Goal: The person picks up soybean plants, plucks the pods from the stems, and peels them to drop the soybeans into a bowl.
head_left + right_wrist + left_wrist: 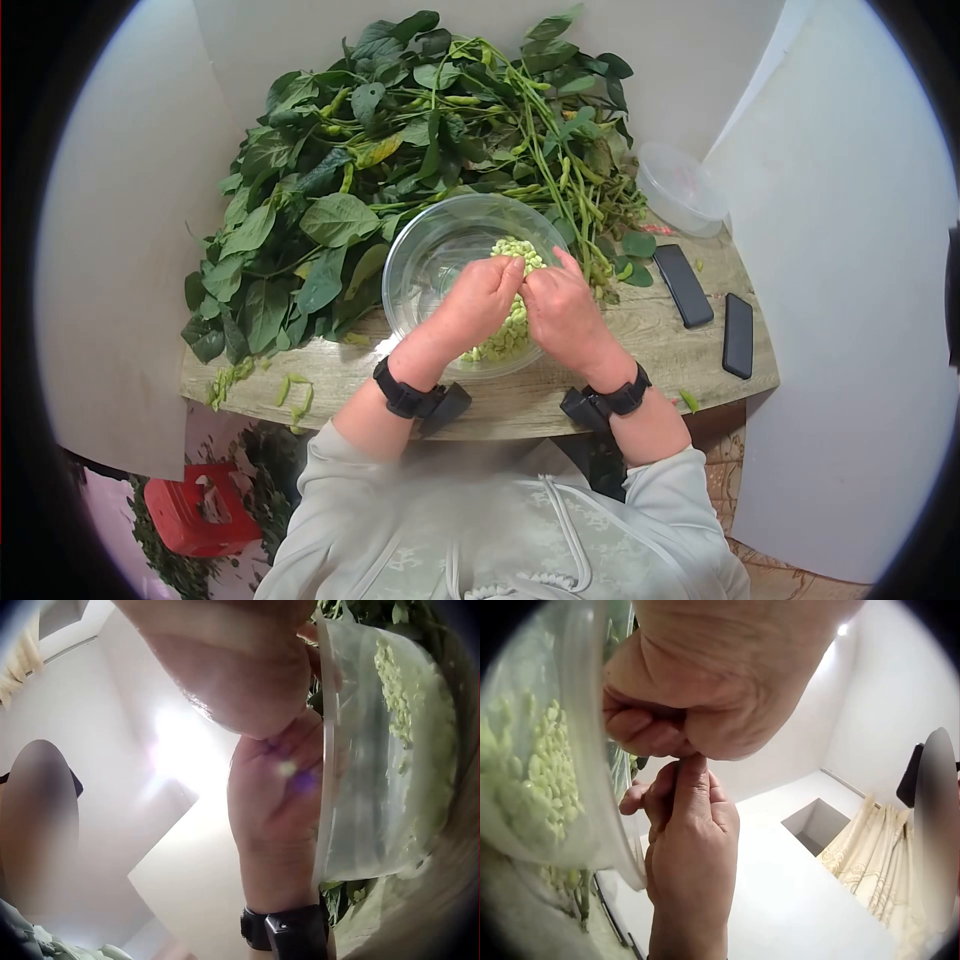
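Both hands meet fingertip to fingertip over a clear plastic bowl (398, 305). Shelled pale green soybeans (514, 332) are heaped on the bowl's right side. The left hand (478, 292) has its fingers curled in, with the thumb on top. Against it, the right hand (563, 312) bends its fingers, thumb and index pinched at the meeting point. In the left wrist view, the right hand's thumb (694, 787) presses up beneath the left hand (727, 682). Whatever they pinch is hidden by the fingers. Black straps with cameras circle both wrists.
Behind the bowl lies a large pile of leafy soybean plants (340, 215) with pods. Several loose pods (295, 392) lie at the table's left front. Two black phones (683, 286) and a clear container (682, 190) are at right. A red stool (195, 525) stands below left.
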Tool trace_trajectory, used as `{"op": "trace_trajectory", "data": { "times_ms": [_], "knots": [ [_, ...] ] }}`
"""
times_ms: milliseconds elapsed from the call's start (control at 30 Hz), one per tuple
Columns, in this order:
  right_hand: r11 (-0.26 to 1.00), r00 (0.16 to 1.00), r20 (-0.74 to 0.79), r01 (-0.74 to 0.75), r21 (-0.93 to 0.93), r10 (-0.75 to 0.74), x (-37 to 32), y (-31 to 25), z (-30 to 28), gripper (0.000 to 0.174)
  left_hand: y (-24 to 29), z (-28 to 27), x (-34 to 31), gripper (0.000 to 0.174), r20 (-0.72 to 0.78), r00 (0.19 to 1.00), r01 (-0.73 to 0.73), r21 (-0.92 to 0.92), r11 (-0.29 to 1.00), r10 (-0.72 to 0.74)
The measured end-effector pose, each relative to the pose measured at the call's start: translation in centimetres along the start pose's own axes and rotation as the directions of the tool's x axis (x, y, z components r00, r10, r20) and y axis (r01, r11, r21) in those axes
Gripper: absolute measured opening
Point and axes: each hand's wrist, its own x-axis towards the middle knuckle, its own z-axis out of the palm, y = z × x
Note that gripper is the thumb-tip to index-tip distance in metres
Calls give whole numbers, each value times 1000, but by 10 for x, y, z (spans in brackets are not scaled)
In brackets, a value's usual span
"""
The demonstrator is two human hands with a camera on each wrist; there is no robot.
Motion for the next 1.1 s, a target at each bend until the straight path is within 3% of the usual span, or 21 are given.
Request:
{"op": "trace_trajectory", "data": {
  "times_ms": [133,500,567,600,667,767,933,1100],
  "knots": [
    [998,999,9,-36,59,36,0,-3,0,13,-4,3,0,41,-43,996,-76,46,996,78],
    [946,989,7,-140,292,145,4,-7,-2,24,12,2,-3,38,-82,995,-51,0,999,51],
    [846,952,114,-305,437,284,5,-11,-6,27,19,1,-4,39,-81,996,-52,-39,998,48],
    [846,952,114,-304,437,283,5,-12,-7,27,22,1,-5,41,-79,996,-48,-85,995,42],
    [723,918,193,-392,569,345,5,-13,-9,31,21,2,-6,42,-76,996,-45,-131,990,35],
    [663,913,232,-405,630,337,7,-16,-13,35,16,3,-6,42,-117,986,-132,-130,983,117],
    [513,901,284,-421,748,327,7,-14,-15,37,14,8,-9,38,-33,999,-40,-352,935,31],
    [362,853,408,-511,779,327,4,-6,-14,39,14,6,-9,35,-77,984,-170,-117,978,162]
  ]
}}
